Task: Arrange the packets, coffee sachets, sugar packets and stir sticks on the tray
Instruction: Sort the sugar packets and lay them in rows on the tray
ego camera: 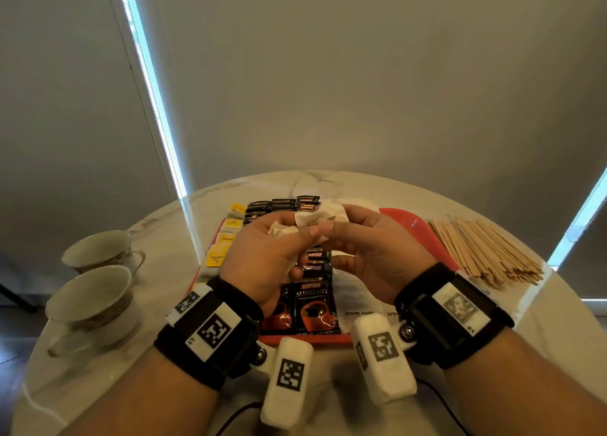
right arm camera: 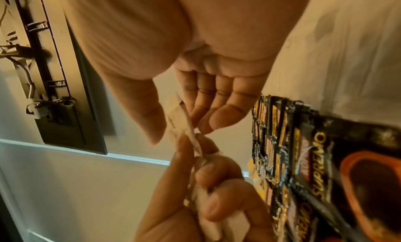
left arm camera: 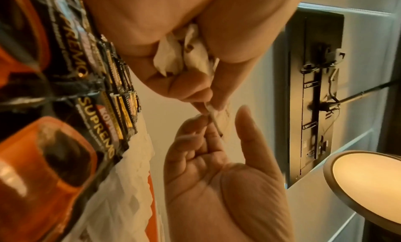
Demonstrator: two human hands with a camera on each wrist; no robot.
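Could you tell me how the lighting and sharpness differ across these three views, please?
Head view: cool, dim light, bright window strips, strong wide-angle curving of the table edge; the hands are fairly sharp. Left wrist view: warm orange cast, coffee sachets close and soft. Right wrist view: the same warm cast, right hand and white sugar packet motion-blurred.

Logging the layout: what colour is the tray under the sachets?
Red. The tray shows best in the head view, on its bare far right corner.

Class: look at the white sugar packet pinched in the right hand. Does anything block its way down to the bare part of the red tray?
Nothing visible does. The right hand pinches the sugar packet above the tray, whose right side lies bare; the left hand, holding more packets, is beside it, not beneath.
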